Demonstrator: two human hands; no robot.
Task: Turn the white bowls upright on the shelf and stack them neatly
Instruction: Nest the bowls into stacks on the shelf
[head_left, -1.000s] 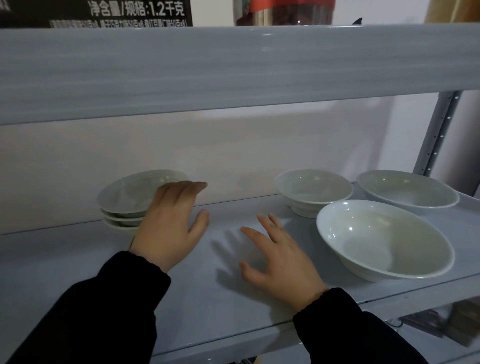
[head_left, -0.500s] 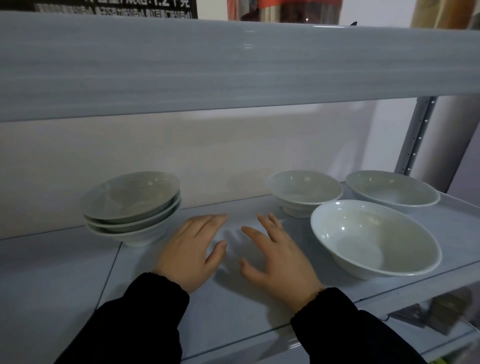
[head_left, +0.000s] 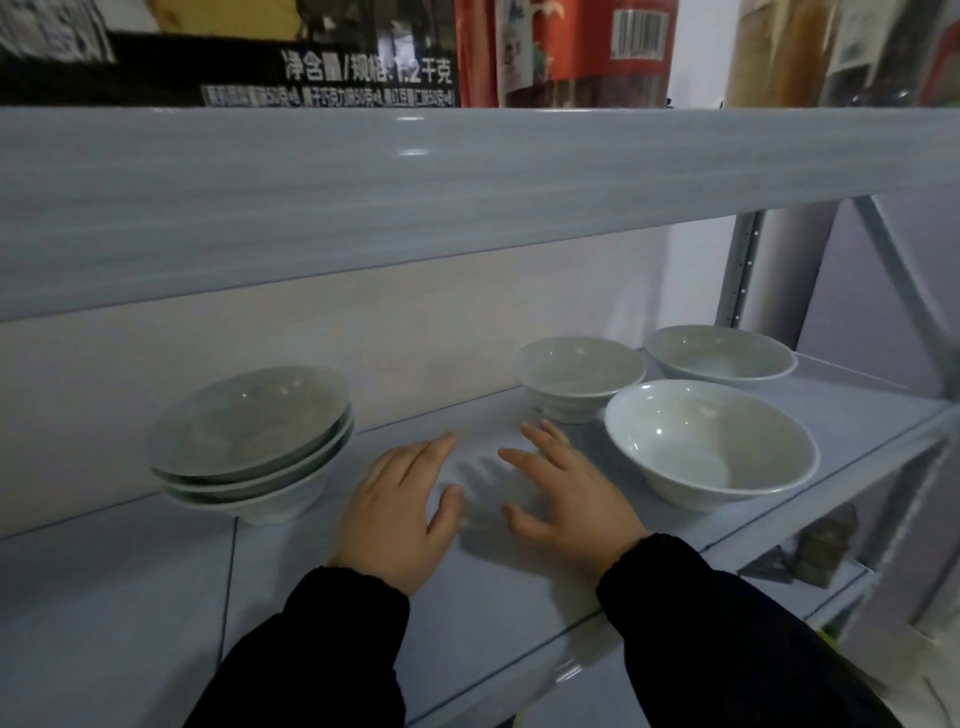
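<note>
Three stacked bowls, glossy grey shelf, pale wall behind

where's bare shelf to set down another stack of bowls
Widest bare patch: shelf left of the stack of bowls. A narrower gap runs along the back wall between that stack and the small bowl, beyond the left hand and right hand. Crowded: right end, around front bowl and back bowl.

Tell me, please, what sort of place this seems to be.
Probably a home pantry or storeroom: a grey metal rack shelf holds stacked white bowls, a perforated upright stands at the right, and printed packages sit above.
</note>
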